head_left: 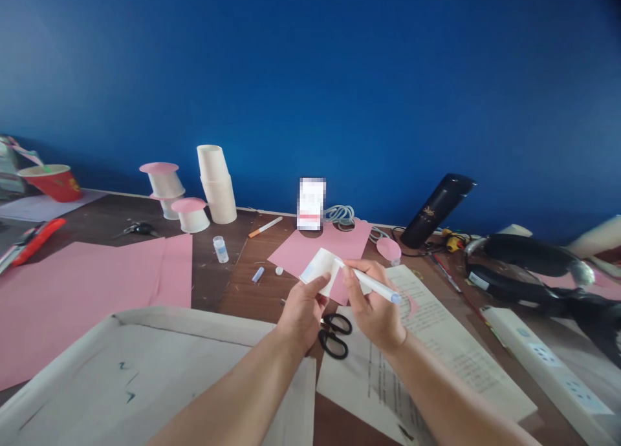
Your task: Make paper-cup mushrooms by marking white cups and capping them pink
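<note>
My left hand (305, 309) is closed on a small white paper piece (320, 268), its thumb on the lower right part. In my right hand (374, 300) is a white marker (373, 284) with a pale blue end, its tip at the paper's right side. Black-handled scissors (334, 335) lie just below my hands, blades hidden. Under and behind the paper is a pink sheet (291, 244) with cut edges. A blue cap-like piece (257, 275) and a small white disc (279, 271) lie to the left.
White cups (220, 197) and pink-topped cups (193, 221) stand at the back left, near a small bottle (220, 249). A phone (311, 203) leans against the wall. Right are a black cylinder (431, 213), printed paper (446, 329) and a power strip (548, 362). Pink sheets (97, 284) lie left.
</note>
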Demonstrator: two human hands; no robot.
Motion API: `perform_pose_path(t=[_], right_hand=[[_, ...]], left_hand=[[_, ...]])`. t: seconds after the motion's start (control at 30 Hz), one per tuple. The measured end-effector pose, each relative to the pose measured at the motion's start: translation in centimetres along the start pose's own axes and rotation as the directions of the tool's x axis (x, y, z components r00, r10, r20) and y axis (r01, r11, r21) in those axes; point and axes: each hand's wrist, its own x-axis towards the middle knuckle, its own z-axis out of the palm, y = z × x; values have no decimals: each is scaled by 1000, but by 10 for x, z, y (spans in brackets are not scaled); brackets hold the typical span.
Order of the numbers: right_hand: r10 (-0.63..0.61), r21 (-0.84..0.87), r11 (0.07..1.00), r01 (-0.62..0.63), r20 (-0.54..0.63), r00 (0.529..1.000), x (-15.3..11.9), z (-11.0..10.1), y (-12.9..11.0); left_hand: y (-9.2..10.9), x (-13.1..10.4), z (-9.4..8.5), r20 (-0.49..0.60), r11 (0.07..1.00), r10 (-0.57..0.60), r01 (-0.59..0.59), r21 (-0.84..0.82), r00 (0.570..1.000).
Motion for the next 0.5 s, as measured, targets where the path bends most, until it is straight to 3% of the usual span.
perform_pose_path(t=[0.5], right_hand=[[-21,-18,1000,22,9,1000,1,1,-1]], left_hand=[[3,-3,4,28,1000,-7,7,18,1000]])
